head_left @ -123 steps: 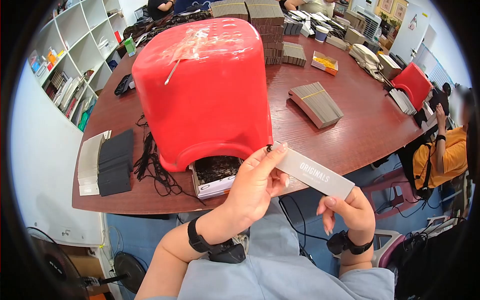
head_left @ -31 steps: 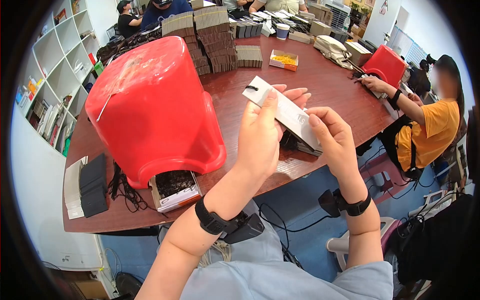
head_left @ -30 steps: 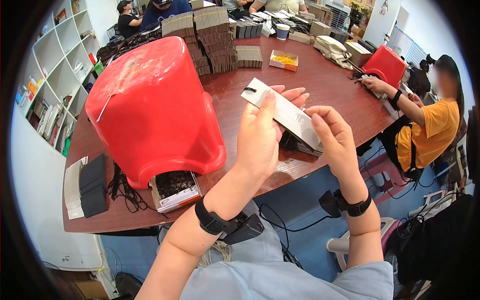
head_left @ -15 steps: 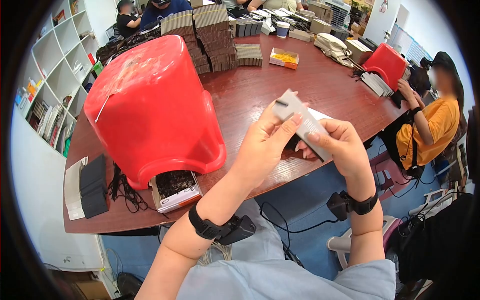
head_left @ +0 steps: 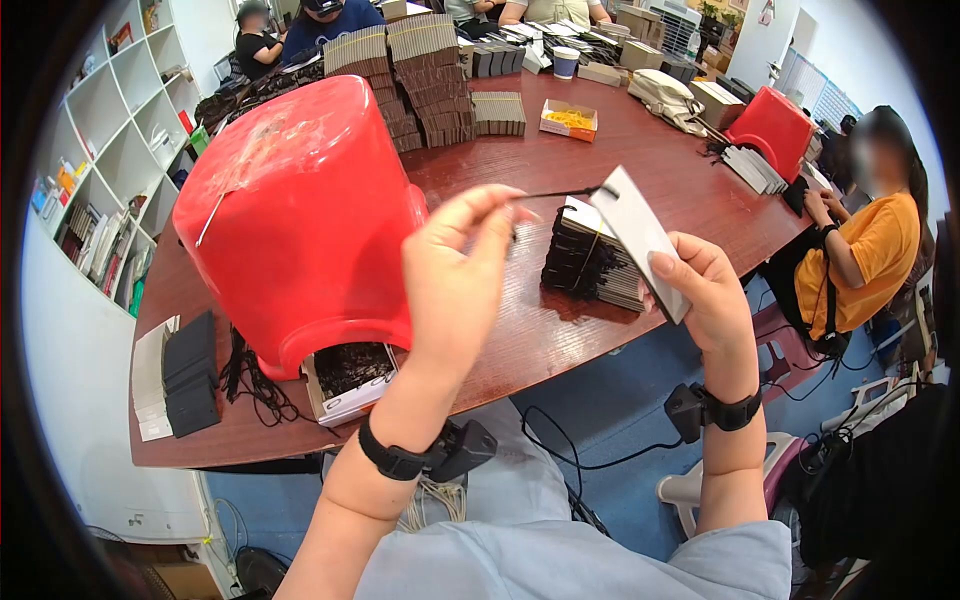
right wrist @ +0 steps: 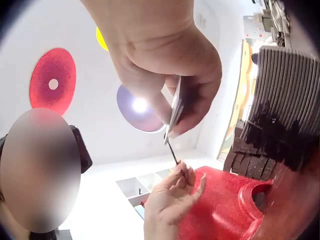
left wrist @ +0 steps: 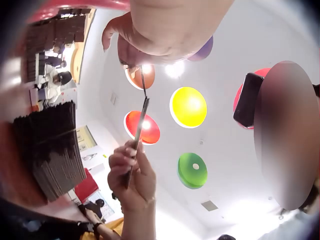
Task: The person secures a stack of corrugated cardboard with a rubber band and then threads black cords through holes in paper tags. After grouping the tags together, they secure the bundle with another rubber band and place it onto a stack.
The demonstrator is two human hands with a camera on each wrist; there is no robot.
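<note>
My right hand pinches a pale grey hang tag by its lower end, thumb on the face and fingers behind. A black cord runs from the hole at the tag's upper end to my left hand, whose thumb and fingertips pinch it and stretch it taut. In the right wrist view the tag appears nearly edge-on, with the cord reaching to the left fingertips. Behind the tag, a banded stack of corded tags stands on the table, partly hidden by the tag.
An upturned red stool stands left on the table, over a box of black cords. Fanned tags lie at far left. Tall tag stacks and a box of yellow bands are behind. Another person sits at right.
The left hand has left the tag's face and moved left, drawing the cord out. The right hand keeps the tag, now turned more upright, and the corded stack behind shows more.
</note>
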